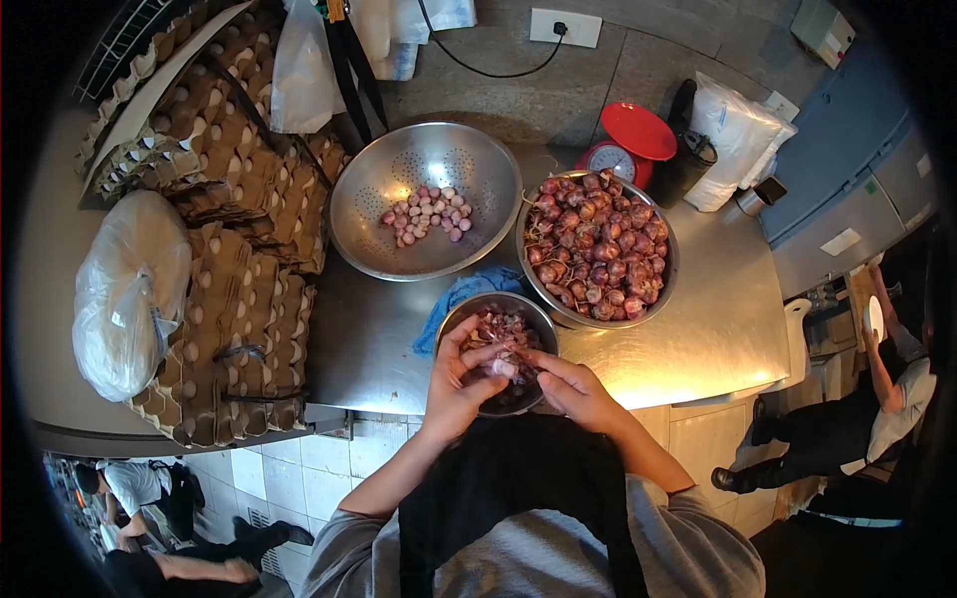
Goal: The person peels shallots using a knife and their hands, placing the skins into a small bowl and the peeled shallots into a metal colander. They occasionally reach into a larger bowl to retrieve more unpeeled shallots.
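Note:
Over a small metal bowl (518,401) of reddish skins, my left hand (462,379) is closed on a pale, partly peeled shallot (503,368). My right hand (570,385) reaches it from the other side, its fingers pinched at the shallot; what they grip is too small to make out. Behind on the left, a steel colander (349,214) holds peeled pinkish shallots (429,211). To its right stands a large bowl (670,284) heaped with unpeeled red shallots (598,244). A blue cloth (459,297) lies beside the small bowl.
Egg trays (224,329) are stacked on the left with a plastic bag (130,299) on them. A red scale (638,135) and white bags (733,135) stand at the back right. One person (857,419) is at the right, others (150,493) at lower left.

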Tool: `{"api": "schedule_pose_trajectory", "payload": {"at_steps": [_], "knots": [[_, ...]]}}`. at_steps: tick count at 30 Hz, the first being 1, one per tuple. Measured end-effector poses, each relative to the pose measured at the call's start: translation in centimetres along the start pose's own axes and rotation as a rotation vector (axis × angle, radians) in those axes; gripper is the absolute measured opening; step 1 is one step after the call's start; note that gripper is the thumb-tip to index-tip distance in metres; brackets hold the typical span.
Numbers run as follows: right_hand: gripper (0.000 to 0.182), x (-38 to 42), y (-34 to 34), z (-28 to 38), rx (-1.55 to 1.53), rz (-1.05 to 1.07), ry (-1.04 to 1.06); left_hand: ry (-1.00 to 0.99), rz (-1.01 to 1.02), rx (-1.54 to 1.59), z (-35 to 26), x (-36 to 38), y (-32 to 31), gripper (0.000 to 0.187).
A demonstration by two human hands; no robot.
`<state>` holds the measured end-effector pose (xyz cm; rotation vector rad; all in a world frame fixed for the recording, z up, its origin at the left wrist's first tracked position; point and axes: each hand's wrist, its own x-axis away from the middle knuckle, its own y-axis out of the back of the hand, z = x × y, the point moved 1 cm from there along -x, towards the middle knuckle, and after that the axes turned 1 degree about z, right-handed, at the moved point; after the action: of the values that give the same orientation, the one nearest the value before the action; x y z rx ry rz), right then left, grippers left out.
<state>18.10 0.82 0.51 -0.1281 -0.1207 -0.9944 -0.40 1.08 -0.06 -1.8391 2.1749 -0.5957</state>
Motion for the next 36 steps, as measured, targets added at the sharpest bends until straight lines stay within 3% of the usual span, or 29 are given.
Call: {"api": "schedule_pose_trajectory", "payload": {"at_steps": [2, 5, 11, 20, 26, 28, 32, 36], "knots": [[0.038, 0.0, 0.2, -1.6, -0.212, -0.001, -0.059, 0.022, -0.006, 0.092, 0.2, -0.2, -0.1, 0.063], [0.038, -0.2, -0.1, -2.7, -0.202, -0.058, 0.015, 0.201, -0.018, 0.277, -0.5, -0.1, -0.4, 0.054], [0.038, -0.3, 0.1, -2.9, -0.24, -0.113, 0.014, 0.282, -0.045, 0.379, 1.0, -0.3, 0.4, 0.038], [0.04, -0.6, 0.1, -1.4, 0.006, -0.238, -0.019, 0.228, -0.03, 0.329, 0.1, -0.4, 0.6, 0.031], [0.044, -0.2, 0.4, -3.0, -0.21, -0.045, -0.06, 0.256, -0.017, 0.414, 0.5, -0.5, 0.4, 0.028], [0.046, 0.0, -0.4, -1.5, 0.002, -0.085, 0.058, 0.283, -0.048, 0.502, 1.5, -0.6, 0.9, 0.026], [0.05, -0.9, -1.8, -0.4, 0.47, -0.253, 0.486, 0.337, -0.07, 0.587, 1.3, -0.2, 0.5, 0.022], [0.051, -0.2, -1.8, -0.1, 0.608, -0.188, 0.186, 0.362, -0.078, 0.598, 1.3, -0.1, 0.1, 0.021]]}}
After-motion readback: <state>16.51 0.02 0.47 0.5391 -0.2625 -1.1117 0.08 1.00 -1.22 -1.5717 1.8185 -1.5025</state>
